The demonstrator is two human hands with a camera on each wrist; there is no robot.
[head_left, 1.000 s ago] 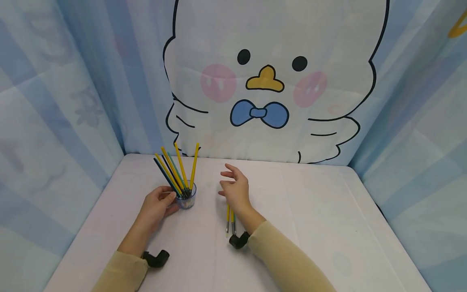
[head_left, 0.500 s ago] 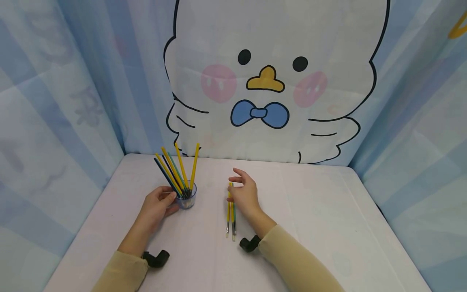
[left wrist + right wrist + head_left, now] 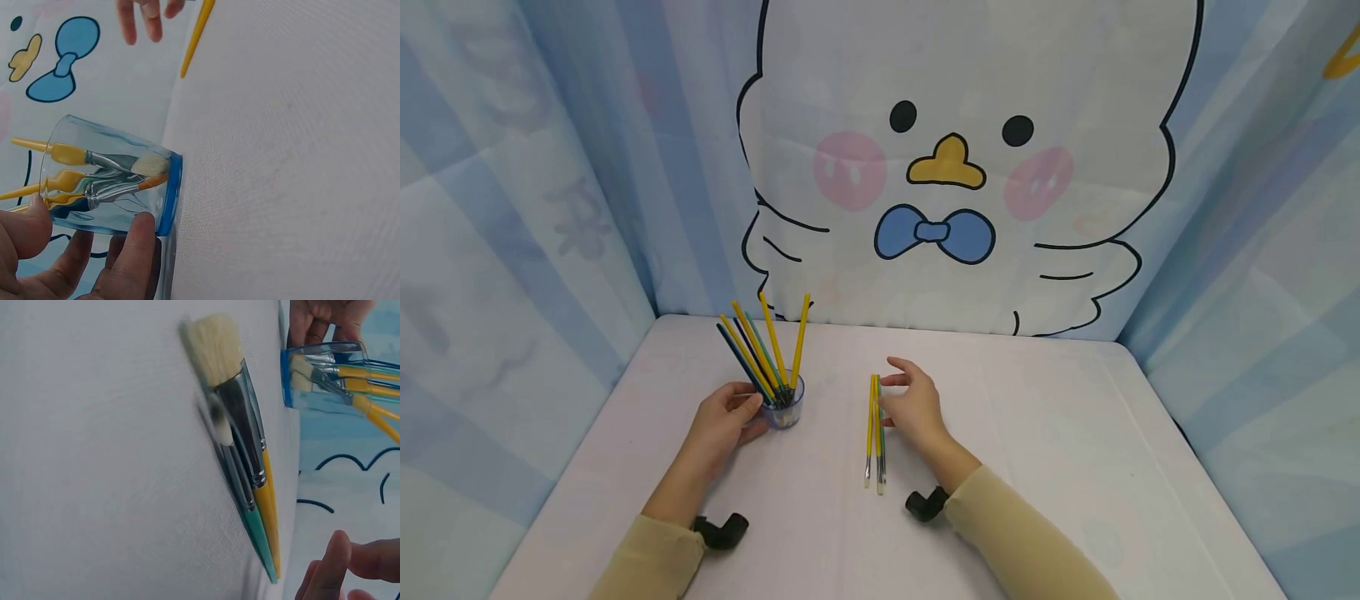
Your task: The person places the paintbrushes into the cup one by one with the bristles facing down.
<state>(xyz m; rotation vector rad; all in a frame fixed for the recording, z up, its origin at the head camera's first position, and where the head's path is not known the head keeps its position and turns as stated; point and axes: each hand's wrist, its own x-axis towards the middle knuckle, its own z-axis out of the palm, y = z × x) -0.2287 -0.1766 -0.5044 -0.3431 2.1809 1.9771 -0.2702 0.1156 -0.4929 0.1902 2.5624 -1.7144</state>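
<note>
My left hand [image 3: 718, 425] holds a clear cup with a blue base [image 3: 174, 194] at the table's left, thumb near the rim and fingers along its side. Inside the cup several paintbrushes [image 3: 772, 337] with yellow, green and dark blue handles lean, bristles down. To the right, loose paintbrushes [image 3: 870, 429] lie side by side on the table, bristles toward me. Up close in the right wrist view are a broad yellow-handled brush [image 3: 267, 503] and a thinner green-handled one [image 3: 257, 534]. My right hand [image 3: 917, 408] hovers beside their handle ends, fingers loosely bent, gripping nothing.
A pale cloth covers the table [image 3: 1037, 467]. Behind it hangs a curtain [image 3: 940, 292] with a cartoon figure, and blue-and-white curtains [image 3: 512, 250] close off both sides. A black camera mount [image 3: 722, 532] sits at each wrist.
My right hand has moved right and slightly toward me, so the loose brushes it partly covered now show along their length. My left hand and the cup stay in place.
</note>
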